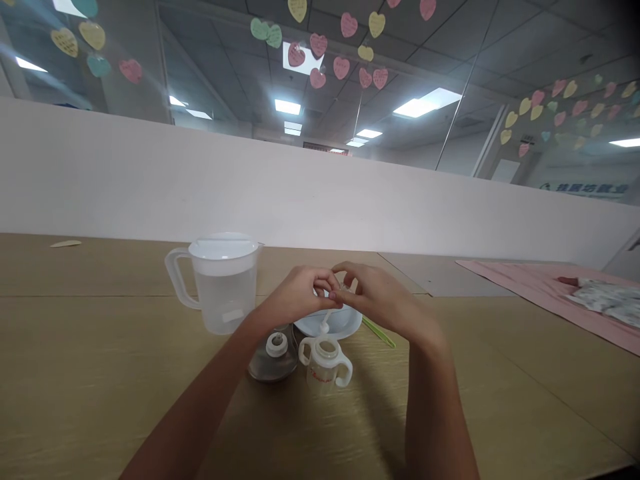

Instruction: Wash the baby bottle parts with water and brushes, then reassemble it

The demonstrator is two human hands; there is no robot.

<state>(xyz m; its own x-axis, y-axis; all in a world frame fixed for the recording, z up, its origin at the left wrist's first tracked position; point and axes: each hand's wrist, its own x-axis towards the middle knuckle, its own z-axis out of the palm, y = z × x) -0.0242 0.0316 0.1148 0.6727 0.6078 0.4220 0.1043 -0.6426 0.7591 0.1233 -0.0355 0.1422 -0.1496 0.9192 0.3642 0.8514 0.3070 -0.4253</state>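
My left hand (305, 287) and my right hand (373, 287) meet at the fingertips above a white bowl (353, 327). Pinched between them is a small translucent piece (344, 287), mostly covered by the fingers. Just below shows a white straw with a knobbed end (325, 325); whether it joins the held piece I cannot tell. In front of the bowl stands an uncapped baby bottle (323, 373) with two white handles. Left of it, under my left forearm, is a dark see-through container (274, 363) with a white ring at its neck.
A translucent pitcher (225, 287) with its lid on stands at the back left. Right of the bowl lies a thin green stick-like tool (380, 332). A pink cloth (525, 283) with a patterned bundle (607, 300) is at far right. A low white wall (320, 193) borders the table's back.
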